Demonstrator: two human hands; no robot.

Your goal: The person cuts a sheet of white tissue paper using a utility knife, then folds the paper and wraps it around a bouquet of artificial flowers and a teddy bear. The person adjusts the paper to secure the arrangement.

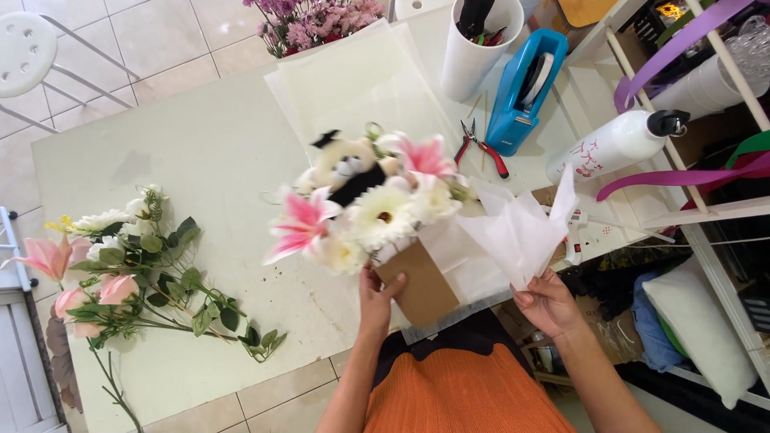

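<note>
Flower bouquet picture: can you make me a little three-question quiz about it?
1. True or false: the left hand holds the bouquet by its brown paper wrap.
2. What does the right hand hold? A white tissue paper B scissors C tape
3. Fill in: the red-handled pliers lie beside the blue ____ dispenser.

Key: 1 true; 2 A, white tissue paper; 3 tape.

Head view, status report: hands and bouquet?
Left hand gripping brown paper-wrapped bouquet of pink lilies and white daisies. Right hand pinching white tissue sheet. Nothing between them.
</note>
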